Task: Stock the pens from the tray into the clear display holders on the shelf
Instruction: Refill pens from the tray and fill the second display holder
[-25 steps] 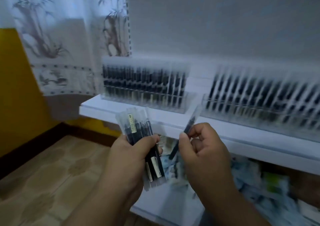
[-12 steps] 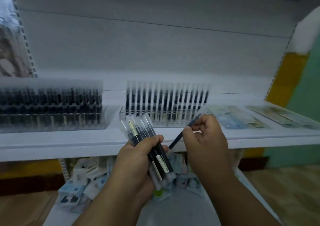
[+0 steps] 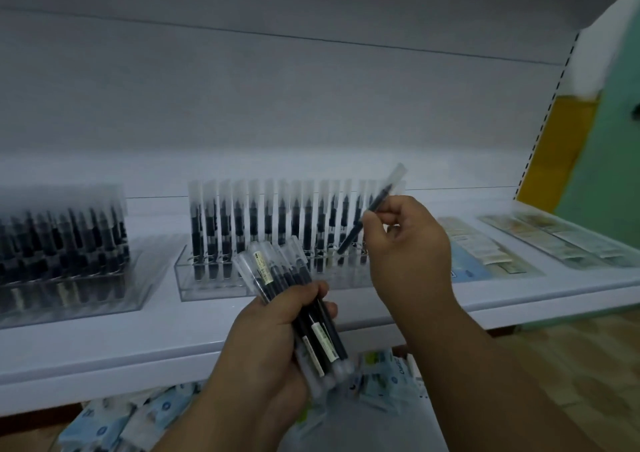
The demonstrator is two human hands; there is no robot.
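A white back wall (image 3: pixel 277 98) fills the upper view, bounded at right by a slotted upright (image 3: pixel 550 105) with yellow and green wall beyond it. A white shelf (image 3: pixel 138 344) runs the full width. Two clear holders are stood on it: the left holder (image 3: pixel 69 299), blurred, is packed with dark pens; the middle holder (image 3: pixel 194 278) is filled with a row of upright pens (image 3: pixel 252 219), frosted caps upward. Flat printed cards (image 3: pixel 485 254) are laid on the shelf to the right of the middle holder. Below the shelf, blue-and-white packets (image 3: pixel 104 424) are piled loosely; wood-pattern floor (image 3: pixel 571 365) is seen at lower right.

Both forearms are raised from the bottom edge in front of the shelf. The left hand (image 3: pixel 277 341) is held lower, at the shelf's front edge, fingers and thumb wrapped round a bundle (image 3: pixel 298 296) of capped dark pens, fanned up and leftward, caps overlapping the middle holder's front. The right hand (image 3: pixel 405 240) is held higher, at the right end of the middle holder, fingers curled, a single pen (image 3: pixel 367 219) pinched between thumb and fingertips. This pen is tilted, cap up to the right, lower end down near the holder's last slots; whether it touches the holder cannot be told.
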